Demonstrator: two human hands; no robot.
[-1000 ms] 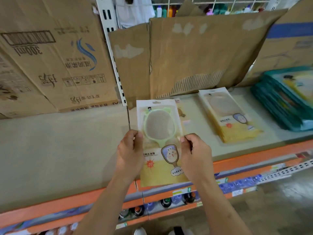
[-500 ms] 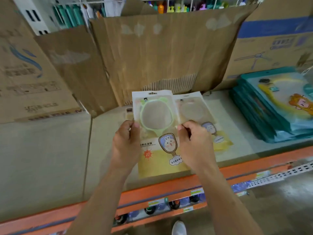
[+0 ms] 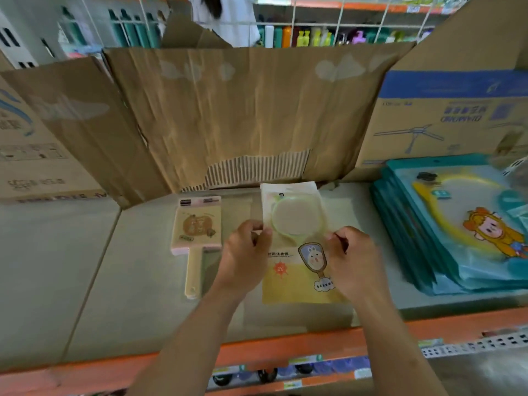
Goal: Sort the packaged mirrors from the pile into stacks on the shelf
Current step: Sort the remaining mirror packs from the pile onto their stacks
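You have carried the mirror packet (image 3: pixel 297 247) to the right since half a second ago. It now covers the yellow stack that showed beside it then, and a pink mirror (image 3: pixel 197 227) with a handle has come into sight on its left.

Your left hand (image 3: pixel 245 252) pinches the packet's left edge, thumb on top and fingers curled under. Your right hand (image 3: pixel 353 261) pinches the right edge the same way. The packet sits flat and upright to you over the middle of the shelf (image 3: pixel 114 267), closer to the orange front edge (image 3: pixel 285 348) than to the cardboard sheet (image 3: pixel 243 115) at the back. You cannot tell whether it rests on anything or hangs just above. The pink mirror lies flat, apart from the packet. A pile of teal packets (image 3: pixel 443 224) fills the shelf's right end.
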